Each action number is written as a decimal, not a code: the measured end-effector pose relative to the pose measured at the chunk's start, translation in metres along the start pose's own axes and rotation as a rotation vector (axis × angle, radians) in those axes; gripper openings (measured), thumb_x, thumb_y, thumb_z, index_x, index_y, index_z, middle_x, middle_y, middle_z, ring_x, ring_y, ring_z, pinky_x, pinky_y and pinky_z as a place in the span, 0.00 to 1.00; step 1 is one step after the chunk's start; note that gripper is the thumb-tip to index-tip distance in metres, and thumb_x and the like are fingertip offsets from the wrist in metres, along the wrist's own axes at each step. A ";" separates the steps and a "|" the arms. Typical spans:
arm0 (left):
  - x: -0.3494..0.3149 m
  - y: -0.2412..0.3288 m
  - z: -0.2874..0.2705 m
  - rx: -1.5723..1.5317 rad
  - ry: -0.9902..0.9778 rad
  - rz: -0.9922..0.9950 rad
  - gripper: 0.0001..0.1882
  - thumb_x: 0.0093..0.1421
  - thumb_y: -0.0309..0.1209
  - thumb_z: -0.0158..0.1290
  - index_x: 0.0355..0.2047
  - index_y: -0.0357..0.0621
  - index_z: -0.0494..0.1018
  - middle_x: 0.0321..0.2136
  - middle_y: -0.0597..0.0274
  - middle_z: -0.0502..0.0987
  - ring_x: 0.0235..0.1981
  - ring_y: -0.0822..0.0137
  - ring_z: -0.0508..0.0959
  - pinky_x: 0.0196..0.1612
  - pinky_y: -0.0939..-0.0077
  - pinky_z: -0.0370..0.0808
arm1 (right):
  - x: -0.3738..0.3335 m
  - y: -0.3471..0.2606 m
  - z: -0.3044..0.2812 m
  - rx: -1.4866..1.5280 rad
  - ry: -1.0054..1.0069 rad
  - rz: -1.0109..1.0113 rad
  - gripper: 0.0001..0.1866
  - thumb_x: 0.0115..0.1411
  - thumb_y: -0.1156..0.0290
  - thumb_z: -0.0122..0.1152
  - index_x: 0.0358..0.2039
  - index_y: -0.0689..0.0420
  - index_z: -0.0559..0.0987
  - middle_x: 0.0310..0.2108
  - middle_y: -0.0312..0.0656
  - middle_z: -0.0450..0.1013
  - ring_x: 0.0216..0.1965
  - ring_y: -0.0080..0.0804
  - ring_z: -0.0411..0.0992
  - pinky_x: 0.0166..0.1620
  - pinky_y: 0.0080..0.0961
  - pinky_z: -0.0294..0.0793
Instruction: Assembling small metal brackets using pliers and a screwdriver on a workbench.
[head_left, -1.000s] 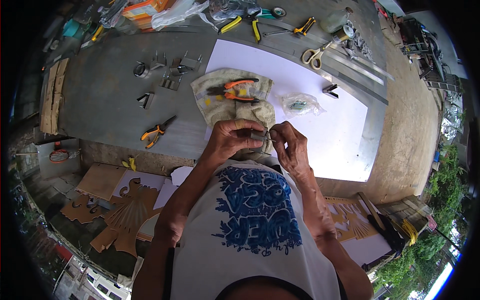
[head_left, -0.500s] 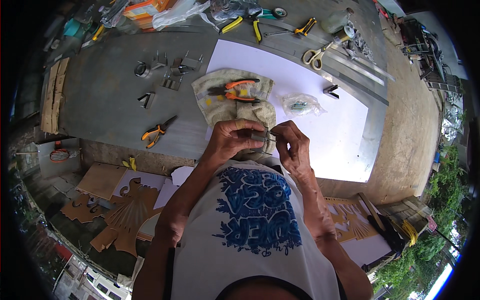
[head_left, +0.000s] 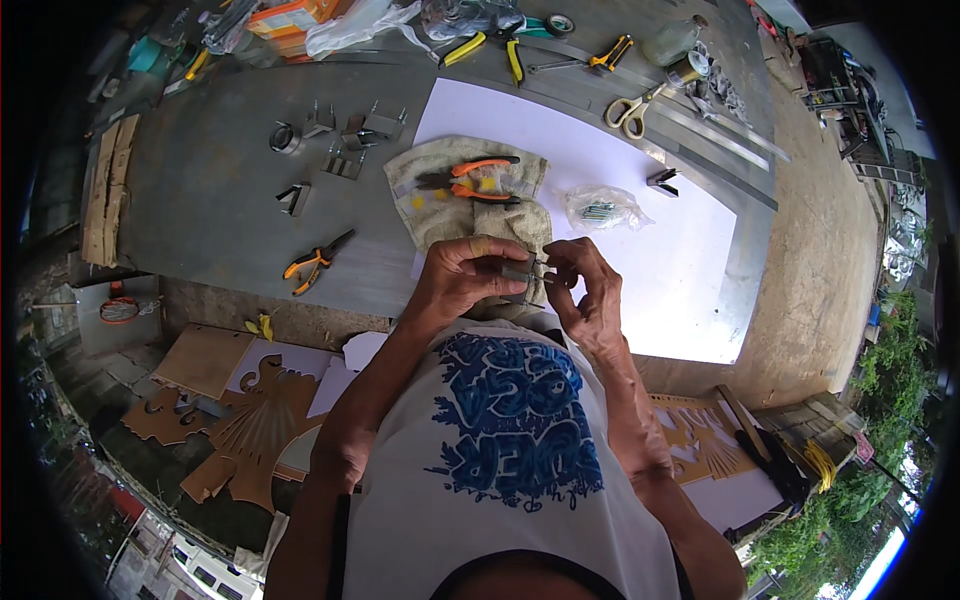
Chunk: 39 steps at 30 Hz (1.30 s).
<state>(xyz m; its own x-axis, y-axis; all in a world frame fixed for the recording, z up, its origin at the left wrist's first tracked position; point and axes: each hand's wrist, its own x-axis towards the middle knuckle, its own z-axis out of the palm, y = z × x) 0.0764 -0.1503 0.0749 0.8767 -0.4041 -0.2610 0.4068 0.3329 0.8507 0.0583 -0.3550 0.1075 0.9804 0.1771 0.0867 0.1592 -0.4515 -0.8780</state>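
My left hand [head_left: 452, 282] grips a small grey metal bracket [head_left: 518, 274] between thumb and fingers, close to my body at the table's near edge. At the bracket's right side, the closed fingertips of my right hand [head_left: 592, 290] pinch a thin metal pin [head_left: 543, 268] that sticks out of it. The fingers partly hide the pin's far end. Just beyond my hands lies a folded beige cloth [head_left: 430, 222], bearing orange-handled pliers [head_left: 484, 164]. A clear plastic bag [head_left: 603, 209] of small metal screws rests to the right on a white sheet [head_left: 680, 270].
Several metal brackets [head_left: 345, 165] with upright screws stand at the left, near a round metal ring [head_left: 284, 138]. Another pair of pliers [head_left: 318, 262] lies nearer. Scissors [head_left: 632, 112], a utility knife [head_left: 612, 53] and a glass jar [head_left: 675, 40] are at the back right.
My right fingers have shifted slightly and changed their curl around the pin. My left hand and the bracket stay in place.
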 end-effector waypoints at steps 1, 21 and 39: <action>0.000 0.001 0.001 0.000 0.002 0.001 0.19 0.47 0.12 0.64 0.41 0.37 0.80 0.44 0.61 0.79 0.44 0.71 0.79 0.49 0.76 0.79 | 0.000 -0.004 0.001 -0.003 0.007 -0.019 0.14 0.49 0.85 0.58 0.39 0.61 0.76 0.32 0.43 0.74 0.26 0.32 0.72 0.30 0.26 0.72; 0.000 0.002 0.002 0.036 -0.054 0.063 0.20 0.49 0.14 0.65 0.43 0.36 0.79 0.44 0.61 0.79 0.45 0.72 0.79 0.50 0.78 0.79 | 0.002 -0.007 0.002 -0.021 -0.011 0.001 0.06 0.60 0.80 0.58 0.37 0.62 0.73 0.30 0.48 0.72 0.27 0.44 0.73 0.31 0.36 0.72; 0.002 0.001 0.001 0.044 -0.052 0.054 0.20 0.48 0.14 0.65 0.43 0.37 0.80 0.44 0.61 0.79 0.46 0.71 0.79 0.52 0.78 0.79 | 0.000 0.002 0.005 -0.052 -0.044 -0.006 0.08 0.59 0.82 0.57 0.39 0.62 0.72 0.32 0.48 0.71 0.28 0.48 0.74 0.33 0.37 0.73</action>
<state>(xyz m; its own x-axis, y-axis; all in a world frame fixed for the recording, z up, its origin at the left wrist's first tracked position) 0.0779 -0.1519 0.0758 0.8819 -0.4307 -0.1916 0.3470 0.3179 0.8824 0.0580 -0.3515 0.1034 0.9735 0.2178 0.0695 0.1715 -0.4949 -0.8518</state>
